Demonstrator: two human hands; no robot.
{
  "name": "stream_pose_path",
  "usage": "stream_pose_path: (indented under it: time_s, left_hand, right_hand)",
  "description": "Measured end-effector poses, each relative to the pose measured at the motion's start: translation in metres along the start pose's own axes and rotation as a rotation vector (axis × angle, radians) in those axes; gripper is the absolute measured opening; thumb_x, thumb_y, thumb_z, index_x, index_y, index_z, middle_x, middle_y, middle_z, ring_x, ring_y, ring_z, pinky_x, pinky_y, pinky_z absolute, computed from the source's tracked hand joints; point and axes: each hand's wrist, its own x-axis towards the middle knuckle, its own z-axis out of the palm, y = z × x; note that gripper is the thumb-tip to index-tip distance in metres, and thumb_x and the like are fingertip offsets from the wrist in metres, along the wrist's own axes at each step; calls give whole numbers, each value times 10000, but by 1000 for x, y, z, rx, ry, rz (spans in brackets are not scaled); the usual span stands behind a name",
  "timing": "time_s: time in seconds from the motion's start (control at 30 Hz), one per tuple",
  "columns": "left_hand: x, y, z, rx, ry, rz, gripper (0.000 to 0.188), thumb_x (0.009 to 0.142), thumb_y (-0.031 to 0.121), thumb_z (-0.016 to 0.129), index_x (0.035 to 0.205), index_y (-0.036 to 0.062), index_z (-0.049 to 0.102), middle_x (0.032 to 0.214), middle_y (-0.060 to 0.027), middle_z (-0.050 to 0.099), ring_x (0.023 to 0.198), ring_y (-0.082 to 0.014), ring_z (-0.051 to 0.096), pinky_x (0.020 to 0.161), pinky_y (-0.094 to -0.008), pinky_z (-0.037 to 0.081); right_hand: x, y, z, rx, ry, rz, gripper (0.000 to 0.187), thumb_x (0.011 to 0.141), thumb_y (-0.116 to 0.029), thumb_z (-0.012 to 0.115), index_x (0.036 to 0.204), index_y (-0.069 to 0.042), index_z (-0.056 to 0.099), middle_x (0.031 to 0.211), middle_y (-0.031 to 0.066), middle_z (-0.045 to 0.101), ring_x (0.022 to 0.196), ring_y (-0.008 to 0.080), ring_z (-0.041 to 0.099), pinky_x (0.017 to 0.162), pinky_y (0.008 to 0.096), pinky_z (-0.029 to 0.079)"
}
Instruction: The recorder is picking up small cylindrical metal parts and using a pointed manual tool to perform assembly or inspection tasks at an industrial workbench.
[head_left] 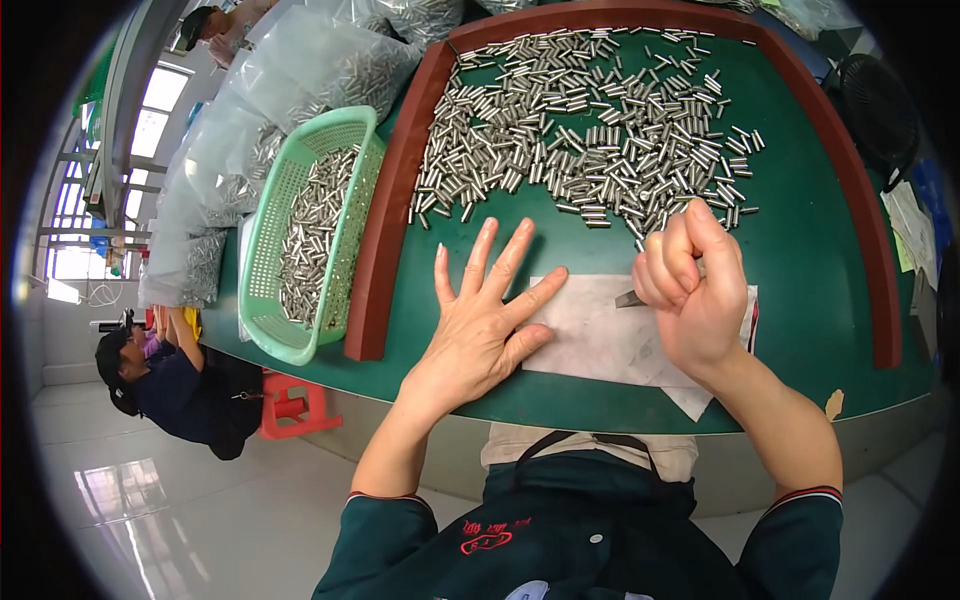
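Many short, shiny metal pins lie heaped on the green work surface, in front of both hands. My left hand is open, its fingers spread toward the near edge of the heap, with no pin in it. Under its thumb side lies a whitish, smudged cloth or paper sheet. Above the sheet's right part, my right hand is closed in a fist-like pinch. A flat, dark grey metal piece pokes out from its left side; the rest of it is hidden in the fist.
A dark red raised border frames the surface. Left of it stands a pale green basket holding more pins. Clear plastic bags of pins crowd the far left. A black fan is at the right. Another person sits at left near a red stool.
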Motion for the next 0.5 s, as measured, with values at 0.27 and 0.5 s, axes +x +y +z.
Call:
stream_pose_path:
  time_s: [0.27,0.5]
  left_hand:
    - [3,-4,-9,-64,194,-56,304,828,212,487,1115,133,546,1364,-99,256,1283,-297,147,1006,-491,49]
    - [18,-15,-17,-1964,-27,-262,399,813,85,499,1168,-76,412,1242,-228,391,1197,-276,351,969,-318,315]
  right_hand:
    - [-2,-1,2,-7,-18,2,426,899,-262,312,506,-102,275,422,-19,252,385,60,171,377,230,150]
    - [-3,0,0,-2,-12,3,428,903,-262,307,506,-104,268,424,-18,251,388,60,172,377,229,149]
